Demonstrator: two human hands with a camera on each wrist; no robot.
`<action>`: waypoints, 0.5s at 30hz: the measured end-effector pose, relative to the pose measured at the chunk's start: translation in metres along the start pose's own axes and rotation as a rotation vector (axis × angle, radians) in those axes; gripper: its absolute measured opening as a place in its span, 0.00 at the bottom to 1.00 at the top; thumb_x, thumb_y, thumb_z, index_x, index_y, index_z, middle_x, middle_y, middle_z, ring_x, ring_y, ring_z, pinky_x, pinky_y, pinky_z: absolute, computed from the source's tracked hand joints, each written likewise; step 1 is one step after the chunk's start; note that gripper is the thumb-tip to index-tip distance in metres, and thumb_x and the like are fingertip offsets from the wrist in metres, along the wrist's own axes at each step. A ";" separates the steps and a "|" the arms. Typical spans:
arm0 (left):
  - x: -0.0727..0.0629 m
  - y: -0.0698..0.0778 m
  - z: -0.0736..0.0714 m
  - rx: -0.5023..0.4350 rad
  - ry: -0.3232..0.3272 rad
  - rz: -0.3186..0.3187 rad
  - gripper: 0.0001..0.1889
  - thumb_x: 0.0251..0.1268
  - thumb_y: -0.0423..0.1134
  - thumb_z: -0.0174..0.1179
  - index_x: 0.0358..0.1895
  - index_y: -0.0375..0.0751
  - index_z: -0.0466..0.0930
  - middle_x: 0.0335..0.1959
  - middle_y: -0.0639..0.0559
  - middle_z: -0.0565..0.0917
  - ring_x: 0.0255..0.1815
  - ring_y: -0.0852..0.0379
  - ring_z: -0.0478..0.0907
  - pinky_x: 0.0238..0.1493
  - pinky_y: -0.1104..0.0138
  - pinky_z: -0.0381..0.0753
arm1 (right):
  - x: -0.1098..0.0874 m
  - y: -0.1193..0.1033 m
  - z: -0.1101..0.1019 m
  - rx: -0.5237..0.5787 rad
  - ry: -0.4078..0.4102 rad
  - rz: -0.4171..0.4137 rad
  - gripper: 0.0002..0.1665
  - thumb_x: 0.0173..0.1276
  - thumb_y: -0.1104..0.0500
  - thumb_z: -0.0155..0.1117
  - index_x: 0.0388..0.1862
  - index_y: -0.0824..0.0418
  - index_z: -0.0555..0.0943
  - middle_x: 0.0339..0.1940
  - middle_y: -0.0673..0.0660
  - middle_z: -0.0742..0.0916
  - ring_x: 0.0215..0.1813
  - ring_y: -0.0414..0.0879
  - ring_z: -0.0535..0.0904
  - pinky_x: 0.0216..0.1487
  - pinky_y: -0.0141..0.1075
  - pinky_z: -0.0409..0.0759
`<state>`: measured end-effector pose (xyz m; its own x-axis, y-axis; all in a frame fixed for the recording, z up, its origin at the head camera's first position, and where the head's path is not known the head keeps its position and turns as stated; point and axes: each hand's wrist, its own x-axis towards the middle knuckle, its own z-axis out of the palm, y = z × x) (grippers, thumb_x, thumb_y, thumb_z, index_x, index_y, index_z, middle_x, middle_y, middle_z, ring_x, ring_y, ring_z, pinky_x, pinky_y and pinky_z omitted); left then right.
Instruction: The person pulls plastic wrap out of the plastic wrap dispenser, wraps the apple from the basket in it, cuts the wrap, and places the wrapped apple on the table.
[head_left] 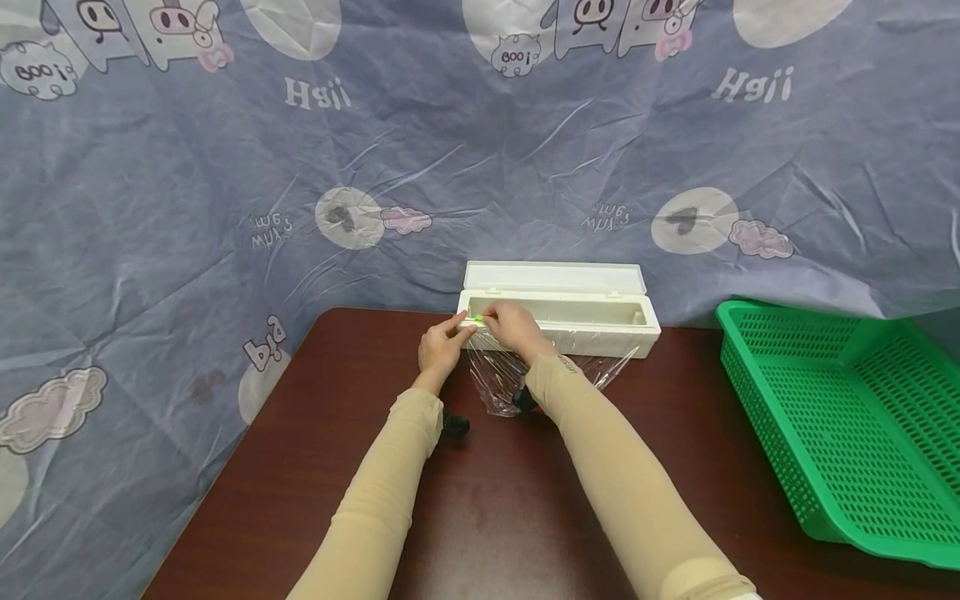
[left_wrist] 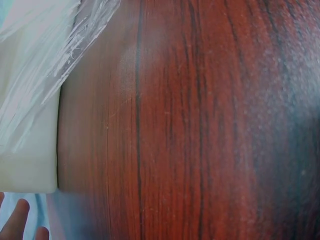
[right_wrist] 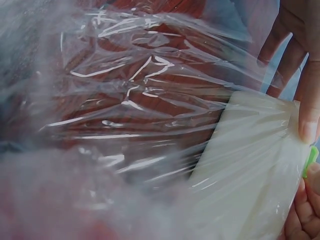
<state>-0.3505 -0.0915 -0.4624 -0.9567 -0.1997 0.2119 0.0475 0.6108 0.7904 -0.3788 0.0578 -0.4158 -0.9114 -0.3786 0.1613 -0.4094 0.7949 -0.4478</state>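
Observation:
A long white cling film dispenser box (head_left: 600, 340) lies near the table's back edge with its lid (head_left: 555, 275) raised. Clear cling film (head_left: 491, 387) hangs over its front wall and spreads, wrinkled, onto the table. At the box's left end, my left hand (head_left: 438, 348) holds the front corner between thumb and index finger; its other fingers (left_wrist: 17, 217) stick out past the end. My right hand (head_left: 513, 325) pinches a small green slide cutter (right_wrist: 310, 161) on the front rim, right beside the left thumb. Film blurs much of the right wrist view.
A green perforated plastic basket (head_left: 813, 492) stands at the table's right side. Behind the dark red wooden table (head_left: 495, 500) hangs a grey-blue printed cloth (head_left: 480, 150). Dark wrist cameras (head_left: 454, 425) sit under both sleeves.

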 end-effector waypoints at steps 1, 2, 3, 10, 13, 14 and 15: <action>0.000 0.000 0.000 -0.002 -0.001 0.001 0.23 0.57 0.57 0.63 0.57 0.60 0.78 0.38 0.54 0.86 0.29 0.52 0.77 0.33 0.59 0.74 | 0.000 0.000 0.000 -0.002 0.002 0.000 0.13 0.71 0.59 0.55 0.47 0.64 0.82 0.45 0.59 0.85 0.48 0.52 0.80 0.52 0.43 0.74; 0.000 0.000 0.000 -0.007 -0.002 0.001 0.23 0.57 0.57 0.63 0.57 0.60 0.78 0.38 0.54 0.86 0.29 0.52 0.77 0.33 0.59 0.74 | 0.000 0.001 0.000 -0.003 0.003 0.000 0.13 0.71 0.59 0.55 0.47 0.64 0.81 0.45 0.59 0.85 0.48 0.52 0.80 0.52 0.43 0.74; 0.000 0.000 0.000 -0.007 -0.002 0.000 0.23 0.57 0.56 0.63 0.57 0.60 0.78 0.39 0.54 0.86 0.29 0.51 0.78 0.33 0.59 0.75 | 0.000 0.001 0.000 -0.005 0.005 -0.002 0.13 0.71 0.59 0.55 0.47 0.65 0.81 0.45 0.59 0.85 0.48 0.52 0.80 0.52 0.43 0.74; 0.001 0.000 0.000 0.012 0.007 -0.011 0.23 0.56 0.57 0.63 0.56 0.62 0.79 0.42 0.53 0.85 0.35 0.50 0.79 0.37 0.58 0.76 | -0.001 0.003 -0.001 -0.006 0.020 -0.023 0.13 0.70 0.60 0.56 0.46 0.65 0.82 0.45 0.60 0.85 0.49 0.53 0.79 0.54 0.43 0.74; 0.001 0.000 0.000 0.017 0.006 -0.017 0.23 0.56 0.58 0.63 0.56 0.63 0.79 0.42 0.52 0.85 0.35 0.49 0.79 0.37 0.58 0.75 | -0.001 0.004 -0.001 -0.001 0.020 -0.025 0.13 0.69 0.60 0.56 0.46 0.65 0.82 0.45 0.60 0.85 0.49 0.53 0.79 0.54 0.43 0.73; 0.001 0.000 0.000 0.018 0.006 -0.018 0.23 0.56 0.58 0.63 0.56 0.63 0.79 0.42 0.52 0.85 0.35 0.49 0.79 0.37 0.57 0.75 | -0.002 0.004 -0.002 -0.001 0.020 -0.026 0.13 0.69 0.60 0.56 0.46 0.65 0.82 0.45 0.60 0.85 0.49 0.53 0.79 0.54 0.43 0.73; 0.002 0.000 0.000 0.017 0.006 -0.017 0.23 0.56 0.58 0.63 0.56 0.63 0.79 0.42 0.52 0.85 0.36 0.49 0.79 0.38 0.57 0.75 | -0.002 0.005 -0.002 0.003 0.019 -0.024 0.13 0.70 0.60 0.56 0.46 0.65 0.82 0.45 0.60 0.85 0.49 0.53 0.79 0.54 0.43 0.73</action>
<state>-0.3522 -0.0916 -0.4626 -0.9555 -0.2152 0.2017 0.0260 0.6197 0.7844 -0.3793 0.0631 -0.4167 -0.9019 -0.3885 0.1885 -0.4311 0.7840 -0.4466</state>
